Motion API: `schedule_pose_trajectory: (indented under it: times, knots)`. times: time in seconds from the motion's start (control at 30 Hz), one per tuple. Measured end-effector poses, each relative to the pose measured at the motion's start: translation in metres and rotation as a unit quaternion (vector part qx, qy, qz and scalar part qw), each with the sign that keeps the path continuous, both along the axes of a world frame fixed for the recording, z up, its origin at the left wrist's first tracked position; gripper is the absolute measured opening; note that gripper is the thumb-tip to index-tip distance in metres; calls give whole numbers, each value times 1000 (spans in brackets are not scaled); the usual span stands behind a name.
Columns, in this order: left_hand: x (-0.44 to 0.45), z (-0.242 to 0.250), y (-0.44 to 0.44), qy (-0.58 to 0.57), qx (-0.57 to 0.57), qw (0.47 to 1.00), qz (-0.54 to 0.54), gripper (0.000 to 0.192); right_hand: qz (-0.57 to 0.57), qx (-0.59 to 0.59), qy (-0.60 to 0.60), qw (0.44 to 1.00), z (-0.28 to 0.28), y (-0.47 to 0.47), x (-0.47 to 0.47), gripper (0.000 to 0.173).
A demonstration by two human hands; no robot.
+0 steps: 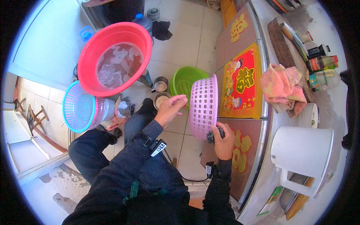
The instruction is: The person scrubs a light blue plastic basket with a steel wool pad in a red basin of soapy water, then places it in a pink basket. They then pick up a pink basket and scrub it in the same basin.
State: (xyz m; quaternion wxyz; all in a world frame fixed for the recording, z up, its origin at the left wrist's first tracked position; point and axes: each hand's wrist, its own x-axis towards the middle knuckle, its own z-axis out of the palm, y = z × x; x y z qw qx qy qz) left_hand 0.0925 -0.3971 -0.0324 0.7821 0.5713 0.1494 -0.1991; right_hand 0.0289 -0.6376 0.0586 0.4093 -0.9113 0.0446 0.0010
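Observation:
A pink plastic basket [203,104] with square holes is tilted on its side in front of me, above the tiled floor. At its lower right rim, my right hand [225,143] grips a dark scouring pad [211,136], thumb and fingers around it and against the basket. My left hand [171,110] is to the left of the basket, fingers extended and holding nothing; whether a fingertip touches the basket I cannot tell. Behind the pink basket, a green plastic basket [184,74] is partly hidden. Two metal bowls, one farther [161,85] and one nearer [161,99], are beside it.
A large red basin [87,66] of sudsy water is at the upper left, above stacked baskets, a blue one [78,108] outermost. Cabinet doors [242,81] rise on the right. Their countertop carries a cloth [281,85], a knife [295,39], jars [323,63] and a white container [299,149].

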Motion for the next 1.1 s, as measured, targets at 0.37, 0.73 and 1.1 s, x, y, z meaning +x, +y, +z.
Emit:
schedule_pose_trajectory:
  times: [0.37, 0.73, 1.1]
  knots:
    - [-56, 117, 122, -174, 43, 971, 160, 64, 282, -30, -298, 911, 67, 141, 57, 20]
    - [-109, 119, 242, -181, -91, 923, 327, 71, 529, -110, -358, 762, 76, 310, 61, 19]
    - [-134, 51, 315, -127, -105, 880, 445, 48, 628, -107, -322, 701, 19, 419, 49, 20]
